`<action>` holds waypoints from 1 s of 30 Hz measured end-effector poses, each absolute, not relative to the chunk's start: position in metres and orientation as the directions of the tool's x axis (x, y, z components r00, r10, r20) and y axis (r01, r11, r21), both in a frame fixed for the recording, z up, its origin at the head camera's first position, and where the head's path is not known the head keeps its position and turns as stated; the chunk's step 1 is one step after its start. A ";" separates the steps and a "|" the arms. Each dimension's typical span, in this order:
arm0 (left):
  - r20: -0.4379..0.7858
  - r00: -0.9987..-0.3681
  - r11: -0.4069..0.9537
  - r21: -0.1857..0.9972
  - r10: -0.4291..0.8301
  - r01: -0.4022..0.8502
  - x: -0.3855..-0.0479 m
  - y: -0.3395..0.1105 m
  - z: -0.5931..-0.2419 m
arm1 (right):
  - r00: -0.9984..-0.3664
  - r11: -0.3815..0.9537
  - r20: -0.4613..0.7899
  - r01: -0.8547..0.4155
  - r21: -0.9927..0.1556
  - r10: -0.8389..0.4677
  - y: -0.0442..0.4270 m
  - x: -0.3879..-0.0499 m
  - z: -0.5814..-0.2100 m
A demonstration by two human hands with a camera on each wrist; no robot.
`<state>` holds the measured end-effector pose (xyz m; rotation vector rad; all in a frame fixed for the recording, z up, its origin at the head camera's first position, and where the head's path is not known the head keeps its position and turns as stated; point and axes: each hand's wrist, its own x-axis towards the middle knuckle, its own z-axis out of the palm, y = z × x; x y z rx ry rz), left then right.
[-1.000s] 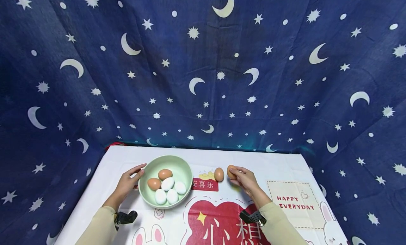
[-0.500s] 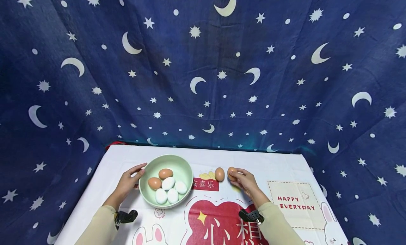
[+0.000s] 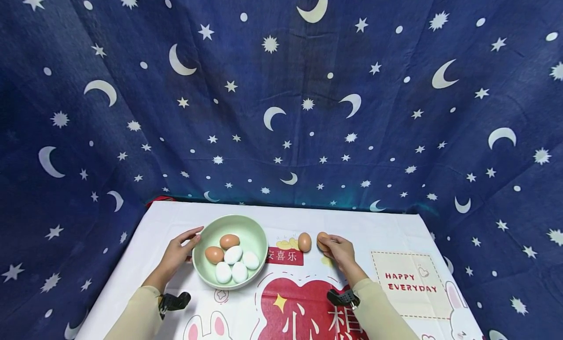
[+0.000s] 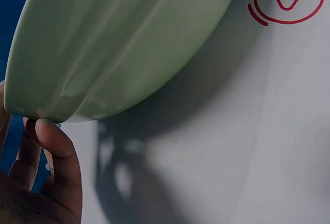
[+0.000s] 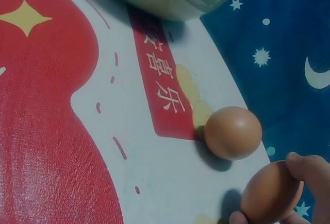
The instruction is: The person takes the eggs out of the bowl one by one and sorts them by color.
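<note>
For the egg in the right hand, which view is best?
The right wrist view: the held egg appears large and mostly uncovered there. The head view shows it small, partly hidden by the right hand; the left wrist view doesn't show it.

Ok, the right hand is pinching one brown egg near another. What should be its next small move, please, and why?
Perhaps the right hand should settle the held egg steadily on the table before letting go. It looks low, with its shadow close by, and the other egg rests beside it, apart; an unsteady egg might roll into it.
</note>
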<state>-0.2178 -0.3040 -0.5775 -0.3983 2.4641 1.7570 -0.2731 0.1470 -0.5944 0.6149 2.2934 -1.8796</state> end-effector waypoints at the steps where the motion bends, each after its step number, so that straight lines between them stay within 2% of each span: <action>1: -0.222 -0.962 0.304 0.916 -0.160 -0.262 -0.218 -0.304 -0.578 | -0.913 0.162 -0.328 0.372 -0.914 0.243 0.146 -0.274 -0.595; 23: -0.214 -0.965 0.293 0.923 -0.152 -0.251 -0.218 -0.304 -0.579 | -0.917 0.400 -0.201 0.337 -0.852 0.344 0.132 -0.276 -0.595; 30: -0.218 -0.964 0.297 0.920 -0.154 -0.255 -0.218 -0.304 -0.579 | -0.911 0.408 -0.227 0.363 -0.837 0.346 0.129 -0.276 -0.593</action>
